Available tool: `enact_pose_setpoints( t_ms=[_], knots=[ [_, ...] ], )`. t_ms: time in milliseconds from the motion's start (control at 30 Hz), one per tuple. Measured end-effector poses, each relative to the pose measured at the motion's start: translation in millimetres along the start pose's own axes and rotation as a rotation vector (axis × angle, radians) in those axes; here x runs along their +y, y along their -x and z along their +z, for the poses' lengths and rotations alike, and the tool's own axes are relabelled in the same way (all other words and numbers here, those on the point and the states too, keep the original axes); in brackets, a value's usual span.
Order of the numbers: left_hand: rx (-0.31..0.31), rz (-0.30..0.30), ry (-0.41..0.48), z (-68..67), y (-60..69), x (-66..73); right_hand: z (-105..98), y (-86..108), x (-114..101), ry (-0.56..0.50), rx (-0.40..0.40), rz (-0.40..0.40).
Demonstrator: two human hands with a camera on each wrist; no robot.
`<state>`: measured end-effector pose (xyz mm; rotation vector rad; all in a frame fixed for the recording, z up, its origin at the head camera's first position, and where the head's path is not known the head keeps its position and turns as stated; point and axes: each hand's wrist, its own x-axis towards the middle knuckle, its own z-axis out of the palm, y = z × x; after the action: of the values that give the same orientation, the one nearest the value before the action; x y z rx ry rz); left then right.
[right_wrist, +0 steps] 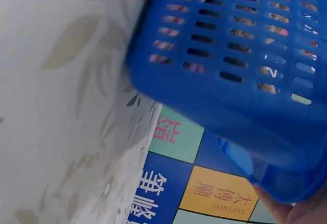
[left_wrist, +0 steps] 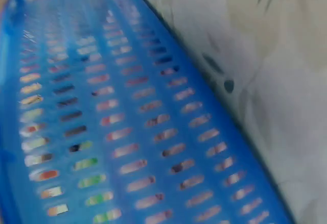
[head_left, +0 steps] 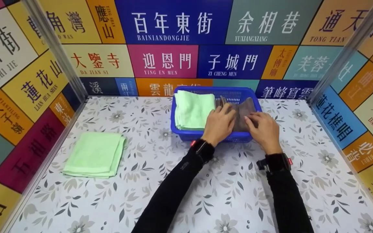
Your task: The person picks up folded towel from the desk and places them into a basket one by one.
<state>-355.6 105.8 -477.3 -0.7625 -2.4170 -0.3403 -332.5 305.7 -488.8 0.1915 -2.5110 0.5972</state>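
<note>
A blue plastic basket [head_left: 180, 132] with slotted walls stands at the back of the table. Inside it, a folded light green towel [head_left: 194, 110] fills the left part and a grey-brown cloth [head_left: 241, 118] lies in the right part. My left hand [head_left: 218, 124] reaches over the front rim and grips the cloth's left side with curled fingers. At its right side, my right hand [head_left: 265, 131] pinches the cloth between thumb and fingers. Both wrist views mostly show the basket's outer wall [left_wrist: 120, 127], [right_wrist: 225, 106]; the cloth is hidden there.
Another folded light green towel [head_left: 92, 153] lies on the left of the flower-patterned tabletop [head_left: 225, 200]. Colourful panels with lettering [head_left: 163, 61] enclose the back and both sides, and the basket stands close to the back panel.
</note>
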Motion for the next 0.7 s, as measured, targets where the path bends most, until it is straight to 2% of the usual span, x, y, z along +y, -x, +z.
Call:
enact_pose_setpoints(
  t_ms=[100,167,267,333,433,533,600,700],
  knots=[
    [0.05,0.077,0.121,-10.4,20.0,-4.3,2.2,3.9,3.4,0.004,0.001,-0.009],
    [0.084,0.103,0.161,-21.4,30.5,-9.5,2.4,3.4,4.8,0.003,0.011,-0.011],
    [0.107,0.103,0.191,-41.8,43.2,-22.9,1.0,0.3,4.5,-0.006,0.014,-0.004],
    [0.093,0.087,0.191,-57.1,52.8,-37.2,0.8,-2.3,3.8,-0.007,0.006,-0.001],
    [0.084,0.034,0.173,-78.1,72.9,-69.0,0.5,-4.9,2.1,-0.005,-0.014,0.004],
    [0.05,-0.041,0.136,-90.5,101.3,-108.2,-0.3,-5.6,2.4,0.004,-0.022,0.013],
    [0.01,-0.092,0.101,-93.3,123.5,-134.2,-1.2,-5.5,2.9,0.008,-0.018,0.018],
    [-0.101,-0.161,0.079,-100.0,157.5,-171.9,-1.2,-4.1,3.1,0.009,-0.009,0.017]
  ],
)
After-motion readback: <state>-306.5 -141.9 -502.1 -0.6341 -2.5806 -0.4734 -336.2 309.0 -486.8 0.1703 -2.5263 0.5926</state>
